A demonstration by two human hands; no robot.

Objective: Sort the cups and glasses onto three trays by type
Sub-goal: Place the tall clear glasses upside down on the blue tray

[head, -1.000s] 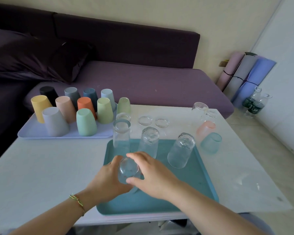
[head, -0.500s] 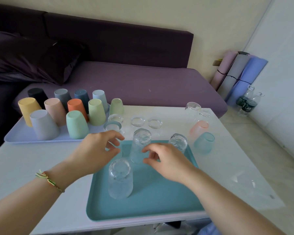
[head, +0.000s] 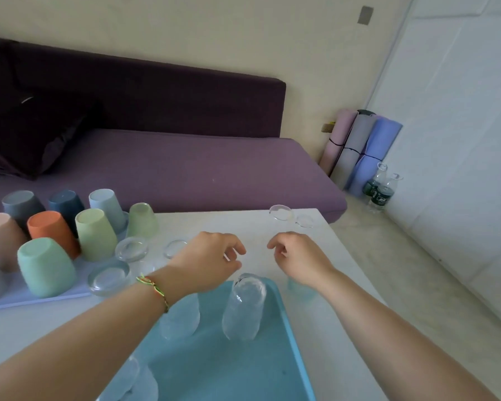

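A teal tray (head: 287,351) lies at the near edge of the white table. Upside-down clear glasses stand on it: one in the middle (head: 245,308), one partly under my left forearm (head: 180,318), one at the bottom left (head: 133,380). More clear glasses (head: 132,250) stand on the table beyond it, and two (head: 280,212) at the far right. A lavender tray (head: 26,302) at the left holds several coloured cups (head: 45,267). My left hand (head: 209,261) and right hand (head: 298,256) hover over the table behind the teal tray, fingers loosely curled, holding nothing. A teal tinted cup (head: 298,289) shows under my right wrist.
A pale green tinted cup (head: 142,219) stands by the lavender tray's far corner. A purple sofa (head: 185,169) runs behind the table. Rolled mats (head: 359,149) and two bottles (head: 381,189) stand on the floor at the right. The table's right edge (head: 359,264) is close to my right arm.
Both hands let go of the clear glass, which now stands on the teal tray, and moved forward over the table. The view has moved closer and to the right.
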